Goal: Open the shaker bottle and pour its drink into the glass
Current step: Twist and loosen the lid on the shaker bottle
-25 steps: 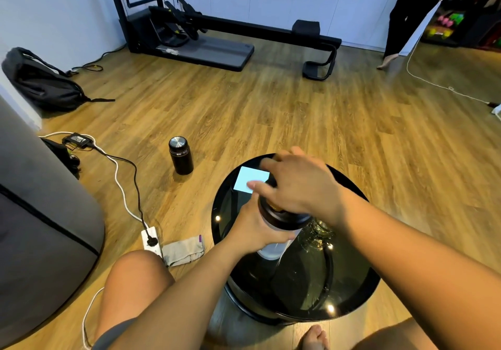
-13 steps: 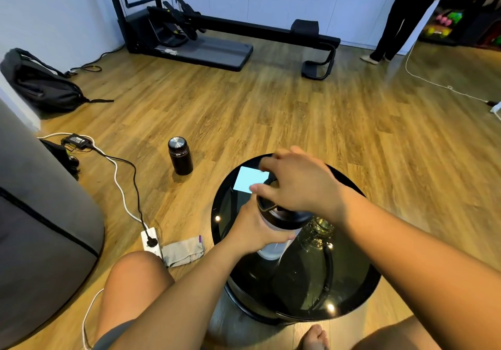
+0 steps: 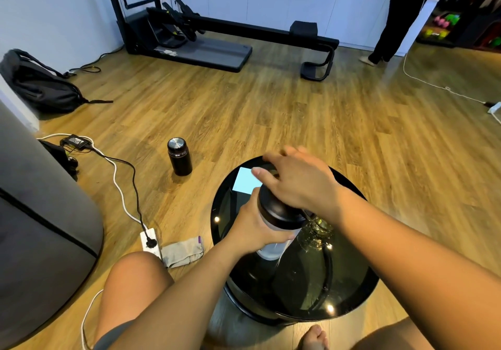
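Observation:
A shaker bottle (image 3: 273, 249) with a clear body and a black lid (image 3: 276, 212) stands on the round black glass table (image 3: 349, 282). My left hand (image 3: 252, 227) wraps around the bottle's body from the left. My right hand (image 3: 295, 181) lies over the lid from above, fingers curled on its top. A clear glass (image 3: 317, 234) stands just right of the bottle, mostly hidden under my right wrist.
A black flask (image 3: 179, 156) stands on the wooden floor left of the table. A power strip (image 3: 149, 240), cables and a grey cloth (image 3: 183, 250) lie near my left knee. A backpack (image 3: 38, 82), exercise machine (image 3: 217, 38) and a standing person (image 3: 390, 19) are farther off.
My right hand has shifted on the lid, its fingers reaching further over the top. The left hand keeps its grip on the bottle's body. The person at the back has stepped slightly.

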